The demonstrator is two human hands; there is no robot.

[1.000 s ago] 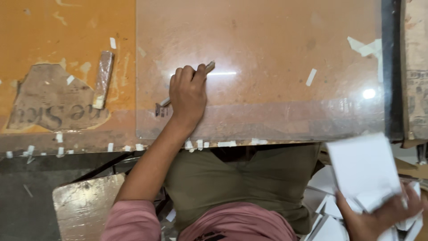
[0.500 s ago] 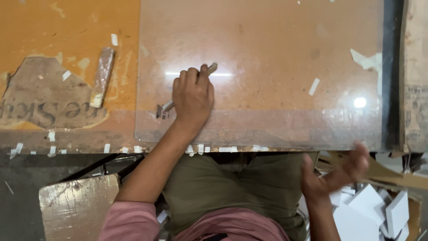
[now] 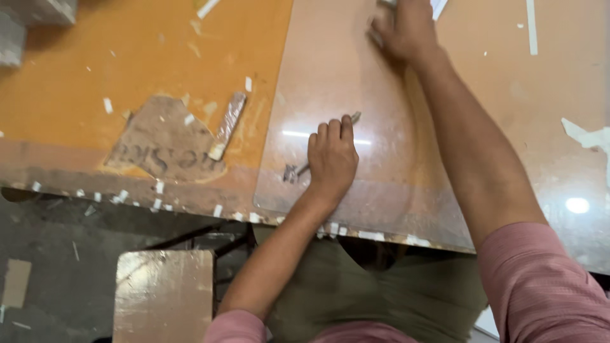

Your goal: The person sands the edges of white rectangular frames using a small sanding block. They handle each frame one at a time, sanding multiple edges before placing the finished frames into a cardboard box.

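A slim metal tool [image 3: 298, 170] is being covered by the left hand [image 3: 332, 160], whose fingers are being curled down over its shaft; both tool ends are being left showing on the clear glass sheet [image 3: 381, 190], close to the sheet's near edge. The right hand [image 3: 406, 28] is being pressed down at the sheet's far edge on a white piece [image 3: 438, 6]; whether its fingers are gripping it cannot be told. Left of the sheet, a torn brown patch [image 3: 162, 143] and a short stick [image 3: 227, 126] are lying on the orange table [image 3: 95, 57].
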